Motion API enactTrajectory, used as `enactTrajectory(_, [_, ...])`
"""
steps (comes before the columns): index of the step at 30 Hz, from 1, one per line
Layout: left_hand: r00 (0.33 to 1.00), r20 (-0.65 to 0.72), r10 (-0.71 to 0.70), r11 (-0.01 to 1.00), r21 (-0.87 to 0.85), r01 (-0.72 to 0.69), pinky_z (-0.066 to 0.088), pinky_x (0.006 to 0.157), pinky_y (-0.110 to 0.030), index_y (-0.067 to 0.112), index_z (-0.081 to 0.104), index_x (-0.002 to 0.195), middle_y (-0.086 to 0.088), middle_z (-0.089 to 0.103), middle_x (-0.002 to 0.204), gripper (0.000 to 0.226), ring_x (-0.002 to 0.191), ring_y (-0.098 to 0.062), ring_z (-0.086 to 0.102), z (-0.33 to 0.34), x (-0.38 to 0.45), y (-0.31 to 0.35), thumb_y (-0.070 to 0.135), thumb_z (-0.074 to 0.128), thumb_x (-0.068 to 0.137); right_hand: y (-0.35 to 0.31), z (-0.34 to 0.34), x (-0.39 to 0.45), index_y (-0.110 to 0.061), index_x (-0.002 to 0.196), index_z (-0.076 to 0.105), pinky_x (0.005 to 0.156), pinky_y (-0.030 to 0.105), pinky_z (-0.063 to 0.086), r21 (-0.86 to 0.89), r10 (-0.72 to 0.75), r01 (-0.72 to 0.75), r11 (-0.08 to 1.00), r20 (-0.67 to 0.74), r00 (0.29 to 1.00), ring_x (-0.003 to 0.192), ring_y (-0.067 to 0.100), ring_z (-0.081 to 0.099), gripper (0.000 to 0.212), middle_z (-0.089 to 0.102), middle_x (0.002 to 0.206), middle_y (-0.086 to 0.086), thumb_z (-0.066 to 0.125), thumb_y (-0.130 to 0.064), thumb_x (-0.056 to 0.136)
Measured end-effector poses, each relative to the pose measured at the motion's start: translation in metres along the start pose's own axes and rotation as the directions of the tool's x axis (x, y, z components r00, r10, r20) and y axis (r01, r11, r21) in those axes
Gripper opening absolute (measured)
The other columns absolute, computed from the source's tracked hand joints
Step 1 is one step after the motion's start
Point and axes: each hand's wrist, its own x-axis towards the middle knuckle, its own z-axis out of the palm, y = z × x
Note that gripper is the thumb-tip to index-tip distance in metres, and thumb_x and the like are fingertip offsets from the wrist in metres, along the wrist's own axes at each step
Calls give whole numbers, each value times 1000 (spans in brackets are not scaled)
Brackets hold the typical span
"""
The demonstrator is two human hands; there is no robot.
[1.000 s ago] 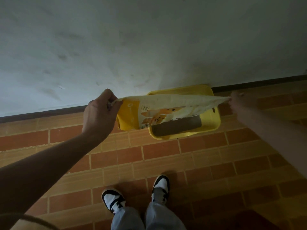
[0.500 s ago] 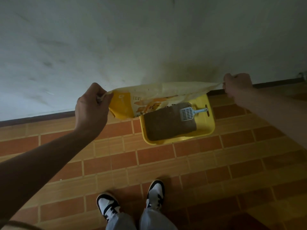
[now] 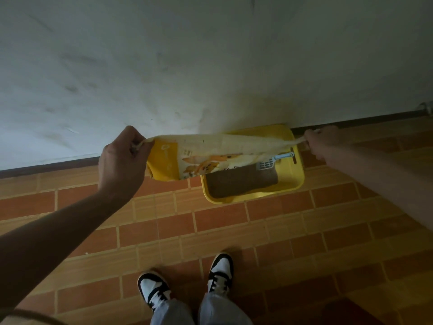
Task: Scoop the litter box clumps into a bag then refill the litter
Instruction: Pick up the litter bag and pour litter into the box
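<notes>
Standing person, both arms out, holding a yellow-and-white printed plastic litter bag point(image 3: 206, 158) stretched sideways in the air over the yellow rectangular plastic litter box point(image 3: 295, 177). Left hand point(image 3: 121, 165) has fingers pressed together, pinching the bag's left top corner; right hand point(image 3: 324, 143) is closed on a twisted-up end of the bag at the right. Bag hangs slack and looks fairly flat — how much litter is left in it cannot be told. The box sits on the orange-brown tiled floor point(image 3: 210, 231) against the grey-white wall point(image 3: 210, 66), with an even bed of brown litter point(image 3: 241, 184) in it. A pale blue slotted plastic scoop point(image 3: 269, 163) lies in the box at its far right, partly under the bag, untouched by either hand.

Judgement on progress: scooping looks finished, and this is the refill stage, at or near its end. No stream of litter visible. No waste bag in view, so the clump step can't be confirmed. Left: put the bag down.
</notes>
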Motion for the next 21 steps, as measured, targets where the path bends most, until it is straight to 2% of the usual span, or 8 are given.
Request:
enactTrajectory(3, [999,38,-13,1000,4,13,41,53,-40,18,53,84,-3,50,63,23,56,-26,43,-12,-5,-14,27,67,101,-4,6,-8,-15,79,59,68,37,45,-17,-26,27,1000,51,998,70,24,53,27,61,83,10,50,-33,98])
enactTrajectory(6, [998,68,-11,1000,2,11,38,55,-35,18,53,84,-1,49,62,23,54,-24,42,-25,-12,-21,26,67,101,-10,13,-19,-10,69,59,56,33,34,13,-13,12,1000,60,998,55,22,44,34,56,69,11,51,-25,98])
enactTrajectory(9, [998,64,-1,1000,23,0,37,55,-33,15,54,85,-4,49,62,23,54,-26,44,-35,-17,-26,26,66,101,-21,19,-24,-6,78,65,57,33,35,8,-16,15,1000,58,998,56,22,46,34,60,78,15,51,-28,100])
enactTrajectory(14, [999,-32,-18,1000,12,18,39,58,-36,15,53,84,-4,51,64,25,56,-26,44,-45,-19,-31,27,67,101,-45,25,-31,-12,69,61,57,30,37,81,-28,25,996,37,999,56,21,47,34,59,74,12,50,-28,98])
enactTrajectory(18, [998,-57,-31,999,11,31,39,58,-35,13,55,86,-2,51,65,24,56,-22,44,-53,-18,-36,27,66,101,-60,29,-34,-12,66,58,49,28,28,119,-29,21,993,64,998,49,18,37,35,56,69,10,50,-28,97])
enactTrajectory(21, [997,-74,-27,1000,9,28,38,58,-34,13,55,87,-1,51,66,24,57,-22,44,-59,-17,-37,28,66,102,-67,31,-36,-14,70,59,49,29,26,154,-30,21,988,57,998,50,18,37,31,56,73,12,50,-29,96])
